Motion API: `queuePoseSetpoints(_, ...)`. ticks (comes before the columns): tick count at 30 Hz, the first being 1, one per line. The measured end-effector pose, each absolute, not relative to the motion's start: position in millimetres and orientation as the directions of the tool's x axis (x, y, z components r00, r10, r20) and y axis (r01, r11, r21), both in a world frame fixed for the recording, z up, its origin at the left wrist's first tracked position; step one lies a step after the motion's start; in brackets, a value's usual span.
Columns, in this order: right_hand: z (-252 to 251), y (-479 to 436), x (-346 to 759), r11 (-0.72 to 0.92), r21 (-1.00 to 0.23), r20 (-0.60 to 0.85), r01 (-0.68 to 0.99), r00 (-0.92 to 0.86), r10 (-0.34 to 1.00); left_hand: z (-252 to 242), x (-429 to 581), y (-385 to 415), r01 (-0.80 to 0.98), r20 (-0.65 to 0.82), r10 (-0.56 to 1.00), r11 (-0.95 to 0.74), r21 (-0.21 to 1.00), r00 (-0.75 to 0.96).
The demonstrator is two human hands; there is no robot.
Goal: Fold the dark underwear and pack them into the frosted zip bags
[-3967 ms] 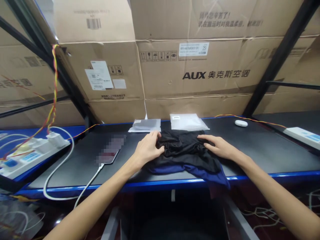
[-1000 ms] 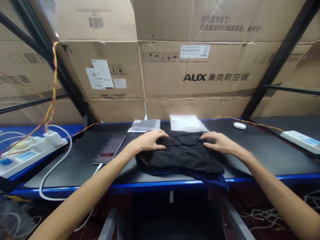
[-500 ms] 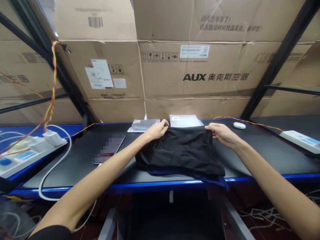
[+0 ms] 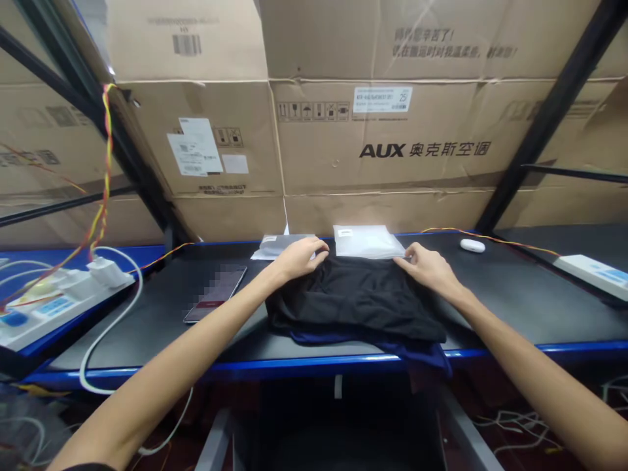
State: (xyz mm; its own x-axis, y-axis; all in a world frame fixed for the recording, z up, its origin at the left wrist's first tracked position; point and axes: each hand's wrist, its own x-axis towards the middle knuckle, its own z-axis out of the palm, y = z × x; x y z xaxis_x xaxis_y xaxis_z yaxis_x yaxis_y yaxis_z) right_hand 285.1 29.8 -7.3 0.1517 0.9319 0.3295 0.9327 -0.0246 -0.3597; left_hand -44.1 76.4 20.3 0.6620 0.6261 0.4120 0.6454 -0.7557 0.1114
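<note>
A black garment (image 4: pixel 363 297) lies spread and wrinkled on the dark table, its exact kind not clear. Beneath its near side a dark blue cloth (image 4: pixel 426 355) shows and hangs slightly over the front edge. My left hand (image 4: pixel 303 257) is at the garment's far left corner, fingers curled in on the fabric. At the far right corner, my right hand (image 4: pixel 429 267) has thumb and fingers closed on the edge. Just behind the garment lies a clear plastic packet (image 4: pixel 367 242) with a small label. Another packet (image 4: pixel 277 245) lies behind my left hand, partly covered by it.
A phone (image 4: pixel 218 292) lies left of my left forearm. White power strips (image 4: pixel 596 275) sit at both sides, with a white cable (image 4: pixel 110 320) looping over the left front edge. A small white case (image 4: pixel 472 245) lies at the back right. Cardboard (image 4: pixel 383 176) walls the rear.
The garment's far edge has come down onto the table, uncovering more of the packet behind it. Both hands have lowered with it; the right has shifted slightly nearer.
</note>
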Motion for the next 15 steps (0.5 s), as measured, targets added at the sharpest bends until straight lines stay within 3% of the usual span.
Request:
queuePoseSetpoints(2,-2,23,274,0.084,-0.318,0.426,0.944,0.063,0.903,26,-52,61,0.609,0.366,0.618,-0.778,0.157,0.696)
queuePoseSetpoints(4,3,14,257,0.298,-0.295,0.479,0.908,-0.130,0.868,27,-57,45,0.576,0.281,0.607,-0.794,0.193,0.743)
queuePoseSetpoints(7,5,0,233,0.551,-0.307,0.403,0.776,-0.418,0.814,16,-61,29,0.624,0.145,0.656,-0.752,0.213,0.740)
queuePoseSetpoints(12,-10,-10,221,0.531,-0.346,0.108,0.773,-0.529,0.842,-4,-66,22,0.708,-0.015,0.724,-0.670,0.224,0.690)
queuePoseSetpoints(15,-18,-8,229,0.520,-0.341,0.036,0.783,-0.541,0.840,-6,-68,21,0.712,-0.031,0.727,-0.662,0.236,0.686)
